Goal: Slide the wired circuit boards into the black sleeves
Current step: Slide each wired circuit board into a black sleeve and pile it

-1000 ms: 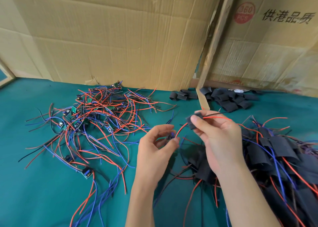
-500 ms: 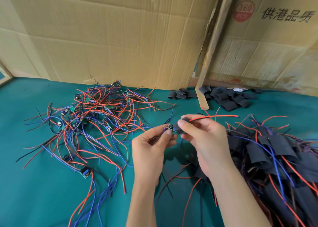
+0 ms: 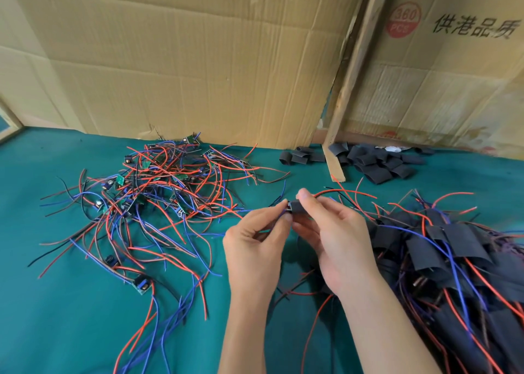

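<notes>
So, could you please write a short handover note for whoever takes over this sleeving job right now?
Left hand pinches a wired green circuit board's end; right hand pinches a short black sleeve with the board partly in.
Done: sleeved boards piled at right.
Left: the tangle of unsleeved boards with red and blue wires; empty black sleeves lie by the cardboard wall.

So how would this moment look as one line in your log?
step: sleeving | left hand: pinches circuit board | right hand: holds black sleeve | board: at sleeve mouth | unsleeved pile: left | done pile: right
</notes>
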